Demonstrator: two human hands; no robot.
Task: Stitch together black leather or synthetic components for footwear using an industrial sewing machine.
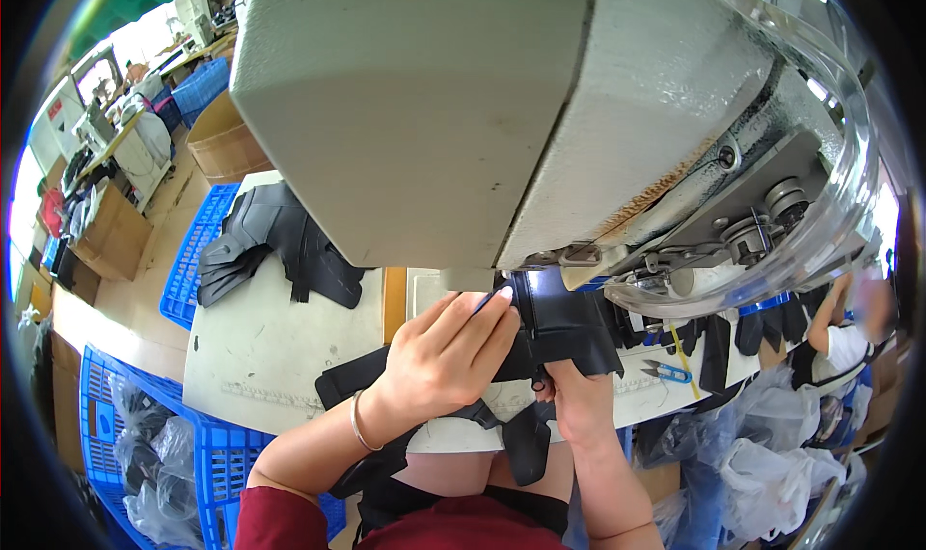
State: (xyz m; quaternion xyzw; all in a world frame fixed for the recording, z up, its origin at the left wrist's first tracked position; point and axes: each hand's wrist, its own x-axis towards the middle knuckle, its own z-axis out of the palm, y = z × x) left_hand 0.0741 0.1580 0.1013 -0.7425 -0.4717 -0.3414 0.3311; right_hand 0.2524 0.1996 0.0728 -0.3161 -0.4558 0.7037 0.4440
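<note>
From where I'm standing, a person in a maroon top [424, 529] is sitting at a pale worktable [280, 352], and a big grey-white industrial sewing machine [415, 116] is looming over the work. A black strapped piece [576, 328] is lying under the machine head, its smooth panel facing up and catching a bright patch of light. Its black straps [526, 442] are trailing over the table's near edge toward the lap.

The left hand [451, 349], with a thin bangle [357, 421] circling its wrist, is reaching over the piece's left side. Its fingers are lying close together, the tips beside a slim dark-blue item [482, 302]; the thumb is hiding from me, so I can't tell whether they are pinching it. The right hand [579, 401] is clamping the piece's near edge, its fingers curling underneath.

Blue-handled thread snips [667, 371] are lying on the table to the right, near a narrow yellow strip [683, 357]. Over on the left, a pile of black cut pieces [275, 241] is sitting near the far edge. Below it, a blue plastic crate [227, 454] is holding clear plastic bags [164, 487]. Away to the right, a co-worker in a white top [846, 348] is sitting.
</note>
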